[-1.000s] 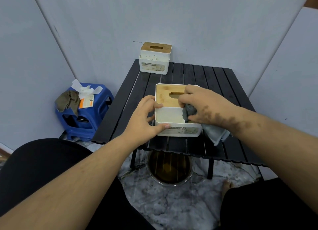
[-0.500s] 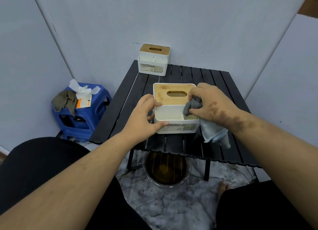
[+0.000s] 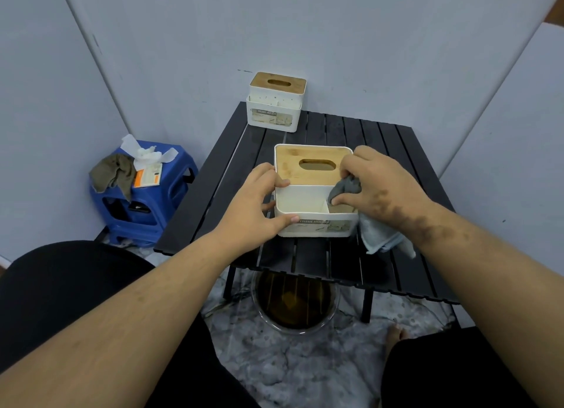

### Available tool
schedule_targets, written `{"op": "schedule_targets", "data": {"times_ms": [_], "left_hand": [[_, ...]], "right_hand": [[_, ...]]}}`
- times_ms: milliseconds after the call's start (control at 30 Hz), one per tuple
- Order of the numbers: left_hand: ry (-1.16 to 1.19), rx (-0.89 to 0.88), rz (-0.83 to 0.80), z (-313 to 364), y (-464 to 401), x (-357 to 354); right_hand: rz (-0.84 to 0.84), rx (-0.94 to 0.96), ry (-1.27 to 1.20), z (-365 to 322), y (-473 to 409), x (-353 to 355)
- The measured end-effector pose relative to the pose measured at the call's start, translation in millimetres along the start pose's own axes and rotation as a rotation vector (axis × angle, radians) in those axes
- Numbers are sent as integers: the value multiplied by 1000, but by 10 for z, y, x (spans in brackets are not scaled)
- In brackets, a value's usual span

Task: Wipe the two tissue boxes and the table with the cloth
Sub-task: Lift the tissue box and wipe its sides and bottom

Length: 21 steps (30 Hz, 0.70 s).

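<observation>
Gripping the near tissue box (image 3: 308,206) at its left edge with left hand (image 3: 253,204) fingers curled. Pinching the grey cloth (image 3: 348,189) over the box's right compartment, right hand (image 3: 378,184) fingers clamped on it.

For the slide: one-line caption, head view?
Left hand steadies near tissue box while right hand wipes it with cloth.

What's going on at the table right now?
A person is wiping the near tissue box. The left hand grips its left side to steady it, while the right hand pinches the grey cloth at the box's front compartment. The far tissue box stands at the black table's back edge.
</observation>
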<state>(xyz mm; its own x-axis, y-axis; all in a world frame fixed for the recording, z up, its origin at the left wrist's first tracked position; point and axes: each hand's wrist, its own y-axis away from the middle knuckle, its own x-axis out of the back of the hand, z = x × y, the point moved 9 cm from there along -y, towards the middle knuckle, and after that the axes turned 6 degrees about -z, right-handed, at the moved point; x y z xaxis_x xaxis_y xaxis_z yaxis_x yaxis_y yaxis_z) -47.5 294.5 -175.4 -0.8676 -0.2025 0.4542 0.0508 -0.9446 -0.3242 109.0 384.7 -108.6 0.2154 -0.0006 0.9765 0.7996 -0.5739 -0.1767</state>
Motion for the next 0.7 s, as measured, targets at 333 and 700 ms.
{"op": "schedule_targets", "data": {"times_ms": [333, 700], "left_hand": [[-44, -9, -1, 55, -20, 19], [1, 10, -32, 48, -40, -24]], "right_hand": [[-24, 78, 173, -167, -75, -89], [74, 35, -101, 62, 104, -79]]}}
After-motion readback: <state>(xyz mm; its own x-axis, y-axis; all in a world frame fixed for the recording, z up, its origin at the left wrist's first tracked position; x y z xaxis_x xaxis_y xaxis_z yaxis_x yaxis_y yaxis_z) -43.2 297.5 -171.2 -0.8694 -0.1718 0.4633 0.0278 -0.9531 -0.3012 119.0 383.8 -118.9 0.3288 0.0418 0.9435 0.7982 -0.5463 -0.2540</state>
